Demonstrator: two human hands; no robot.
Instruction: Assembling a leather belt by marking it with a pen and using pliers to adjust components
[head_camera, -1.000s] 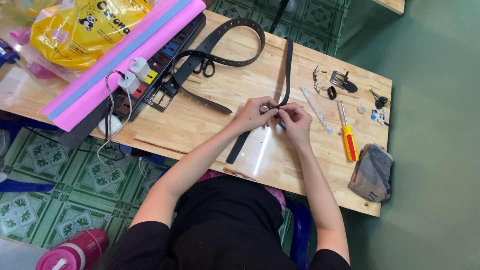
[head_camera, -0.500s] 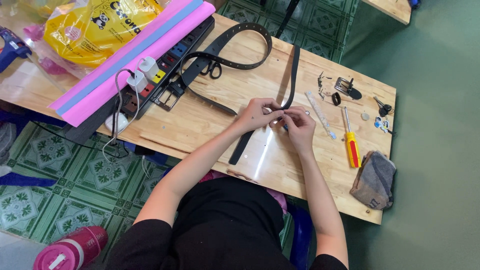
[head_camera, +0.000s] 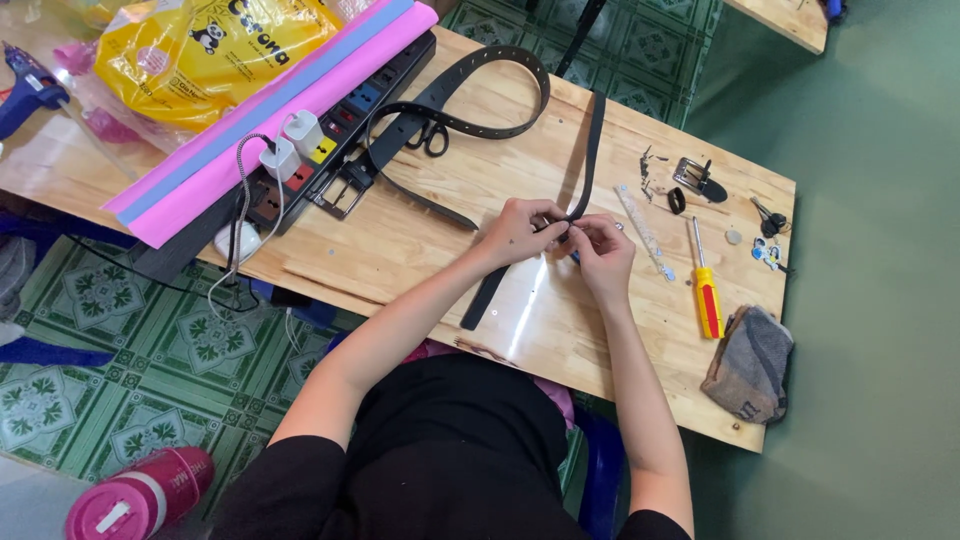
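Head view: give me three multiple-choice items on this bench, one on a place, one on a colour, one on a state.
1. Where does the screwdriver lie?
A. right of the hands
B. on the power strip
C. on the floor

2. What colour is the strap that both hands pinch?
A. pink
B. black
C. yellow

3. How is the buckled belt lying?
A. rolled tight
B. hanging off the table
C. in an open loop on the table

Answers: 1 A, it lies beyond the right hand, near the grey pouch. 2 B, the strip between the left hand and right is black. 3 C, it curves loosely around the scissors.
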